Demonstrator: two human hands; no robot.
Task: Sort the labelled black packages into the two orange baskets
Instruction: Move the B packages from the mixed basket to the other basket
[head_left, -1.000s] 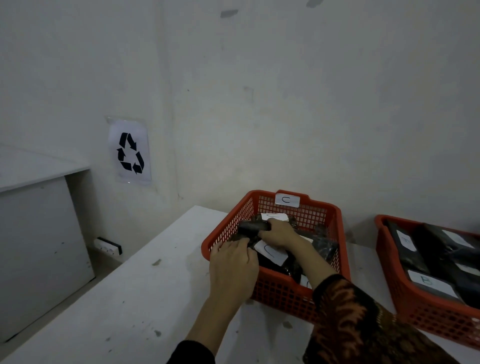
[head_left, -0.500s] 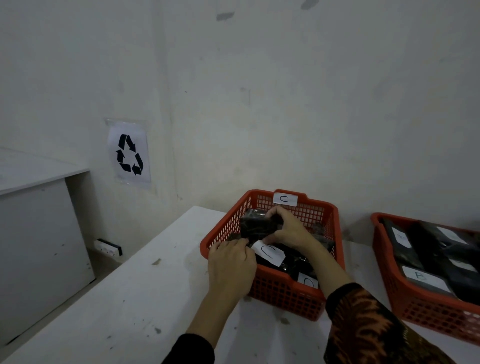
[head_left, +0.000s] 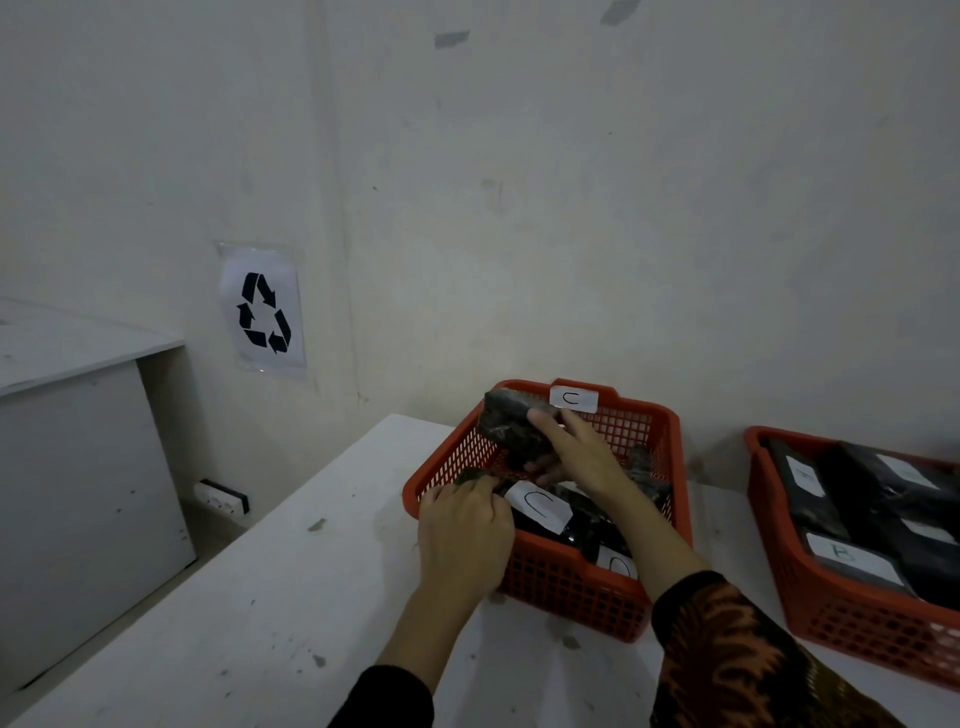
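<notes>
An orange basket (head_left: 660, 499) tagged "C" stands on the white table and holds several black packages with white "C" labels. My right hand (head_left: 574, 452) grips one black package (head_left: 511, 431) and holds it tilted above the basket's far left corner. My left hand (head_left: 465, 535) rests over the basket's near left rim, its fingers curled on the edge of a labelled package (head_left: 543, 512) lying inside. A second orange basket (head_left: 852, 623) at the right holds several black packages, one labelled "B".
The white table (head_left: 270, 597) stretches to the left of the baskets, its edge falling off toward a grey cabinet (head_left: 78, 467). A recycling sign (head_left: 262, 309) hangs on the wall, with a power strip (head_left: 221, 496) on the floor below it.
My right hand has lifted the black package up out of the "C" basket, from lying among the others to tilted above the far left corner. The left hand has stayed at the near rim.
</notes>
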